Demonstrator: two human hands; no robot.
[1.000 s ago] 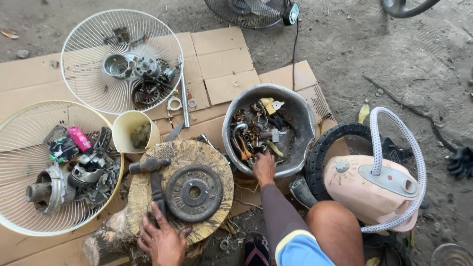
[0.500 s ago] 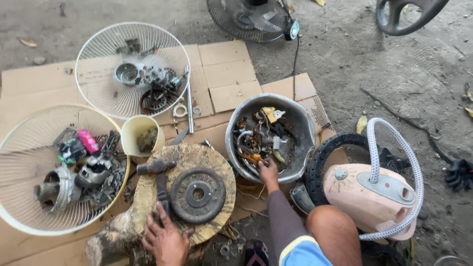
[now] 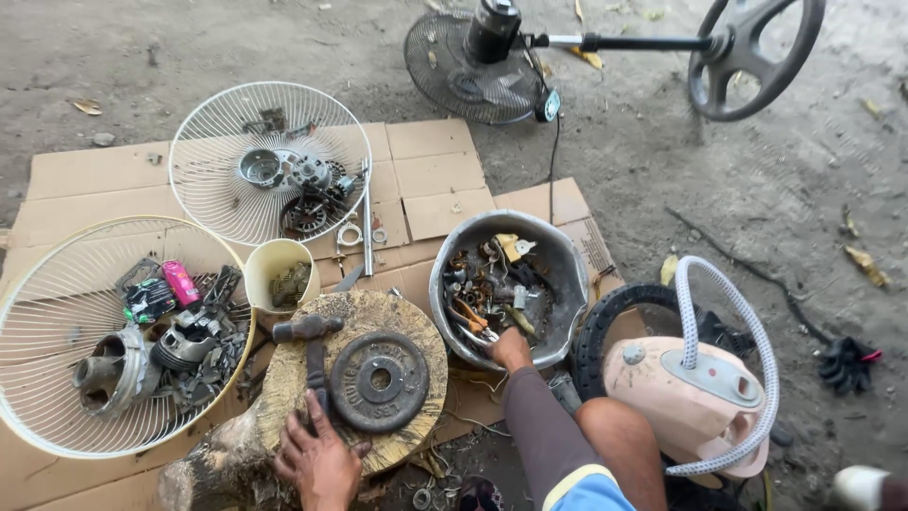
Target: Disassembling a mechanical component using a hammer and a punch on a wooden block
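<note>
Scrap sorting looks to be the step in hand, with parts spread across the cardboard sheet (image 3: 445,203) on the dirt floor. At its left edge a cream fan guard (image 3: 57,284) holds motor pieces; a second guard (image 3: 222,142) lies toward the far edge, a small cream cup (image 3: 260,270) between them. Near the front edge the left hand (image 3: 320,459) lies on the wooden stump (image 3: 416,326) — fingers (image 3: 312,416) spread, resting on the hammer handle (image 3: 315,364), not closed round it — beside a dark weight plate (image 3: 378,380). Rightward, the right hand (image 3: 511,348) dips into the dented metal bowl (image 3: 558,260) of small parts; whether its fingers pinch anything I cannot tell. The next move, I judge, calls for a sure pick from that clutter.
</note>
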